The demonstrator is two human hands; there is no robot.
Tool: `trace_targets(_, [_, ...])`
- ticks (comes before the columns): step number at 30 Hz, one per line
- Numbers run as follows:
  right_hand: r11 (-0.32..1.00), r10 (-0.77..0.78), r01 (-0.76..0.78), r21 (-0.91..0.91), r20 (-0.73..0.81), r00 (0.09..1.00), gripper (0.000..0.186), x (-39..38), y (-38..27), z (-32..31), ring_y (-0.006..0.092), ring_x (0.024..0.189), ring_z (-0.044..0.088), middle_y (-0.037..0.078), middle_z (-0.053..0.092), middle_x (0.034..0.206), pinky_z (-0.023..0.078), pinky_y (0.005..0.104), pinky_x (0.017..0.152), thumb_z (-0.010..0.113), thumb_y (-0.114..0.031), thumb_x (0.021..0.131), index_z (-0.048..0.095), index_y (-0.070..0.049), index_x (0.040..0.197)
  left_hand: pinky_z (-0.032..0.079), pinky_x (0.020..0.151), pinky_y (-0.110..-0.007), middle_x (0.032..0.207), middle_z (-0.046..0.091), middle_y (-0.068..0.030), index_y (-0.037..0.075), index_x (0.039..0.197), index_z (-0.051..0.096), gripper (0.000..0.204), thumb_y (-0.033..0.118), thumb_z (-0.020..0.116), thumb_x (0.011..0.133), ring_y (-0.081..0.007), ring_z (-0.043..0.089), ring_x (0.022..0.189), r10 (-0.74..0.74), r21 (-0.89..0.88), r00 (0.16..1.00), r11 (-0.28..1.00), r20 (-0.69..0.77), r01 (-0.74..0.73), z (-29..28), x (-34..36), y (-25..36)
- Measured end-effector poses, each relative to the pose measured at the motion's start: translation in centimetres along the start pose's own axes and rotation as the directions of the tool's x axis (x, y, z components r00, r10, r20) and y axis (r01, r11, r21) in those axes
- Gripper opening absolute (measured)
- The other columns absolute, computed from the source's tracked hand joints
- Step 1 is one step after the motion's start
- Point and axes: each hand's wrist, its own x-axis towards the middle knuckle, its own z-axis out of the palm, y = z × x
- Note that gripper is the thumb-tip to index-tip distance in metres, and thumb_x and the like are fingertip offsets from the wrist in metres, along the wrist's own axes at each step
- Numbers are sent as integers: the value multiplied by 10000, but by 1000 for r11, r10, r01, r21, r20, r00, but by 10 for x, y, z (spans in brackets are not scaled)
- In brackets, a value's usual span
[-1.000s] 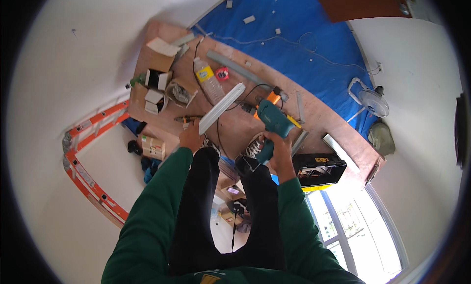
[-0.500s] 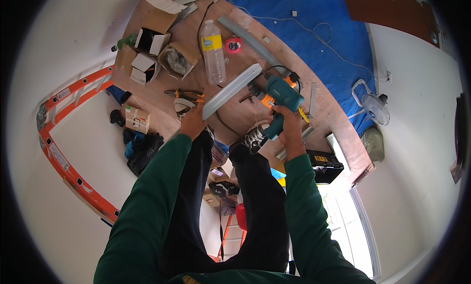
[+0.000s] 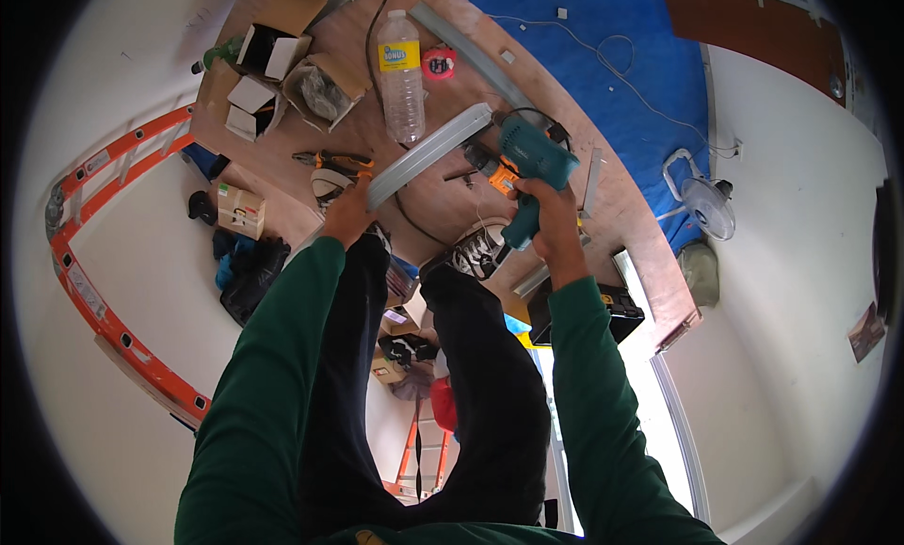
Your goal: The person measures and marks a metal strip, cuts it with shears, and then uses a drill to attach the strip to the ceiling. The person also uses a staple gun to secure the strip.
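My left hand [image 3: 349,213] is closed around the near end of a grey metal channel [image 3: 431,152], which slants up to the right above the wooden surface. In my right hand [image 3: 554,227] is a teal power drill [image 3: 537,154] with an orange part near its front, gripped by the handle. The drill's front end points left, close to the channel's far end; whether they touch I cannot tell. Pliers [image 3: 334,163] with orange-and-black handles lie just beyond my left hand, beside my shoe. My other shoe [image 3: 478,248] stands between the two hands.
On the wooden platform [image 3: 527,300] are a plastic bottle [image 3: 404,98], a pink tape measure [image 3: 439,64], open cardboard boxes [image 3: 325,91] and another metal channel [image 3: 476,56]. A black case [image 3: 621,310] sits right. An orange ladder [image 3: 104,310] stands left; a fan [image 3: 706,206] is far right.
The whole view has shifted, so most things sit slightly further left and higher. Both hands keep their holds on the channel and the drill, which stay close together.
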Motion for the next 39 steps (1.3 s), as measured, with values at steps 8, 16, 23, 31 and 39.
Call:
trace_targets(8, [979,-65,62,-196,-7,998,410,0,-15,11,203,786,742,139,731,973,657,359,626,778,-112,932,649,27,1295,640,913,-576,1180,731,-256,110,1459,492,706,192,896,886,-496,774,1067,13,27,999,1000,-35,-13,0,6,-8])
trace_targets(16, [904,-12,3,-427,-17,1000,483,3,-47,27,211,776,732,146,714,986,631,353,616,752,-74,901,608,36,1349,639,905,-571,1191,734,-248,117,1389,517,643,148,899,871,-496,775,1063,19,21,998,1000,-63,-17,1,12,-13])
trace_targets(23, [782,-36,11,-623,-28,999,561,5,-62,50,202,806,723,124,720,1026,618,373,639,750,-76,850,609,-9,1389,633,914,-560,1192,738,-240,105,1374,534,623,121,896,866,-482,773,1068,60,-25,992,998,-115,-63,5,14,-18])
trace_targets(31, [742,-43,14,-671,-27,999,572,1,-62,60,206,808,721,124,723,1083,603,369,617,745,-52,844,609,-11,1398,594,971,-563,1210,724,-235,87,1451,521,686,117,872,862,-462,737,1147,29,-44,998,999,-59,-31,7,16,-23])
trace_targets(39, [711,-36,13,-704,-18,999,628,-1,-58,52,229,902,746,147,723,1150,615,379,658,737,-52,822,606,-11,1435,633,885,-538,1157,731,-216,104,1419,529,690,149,907,844,-436,776,1062,71,0,989,997,-129,-72,17,10,-23])
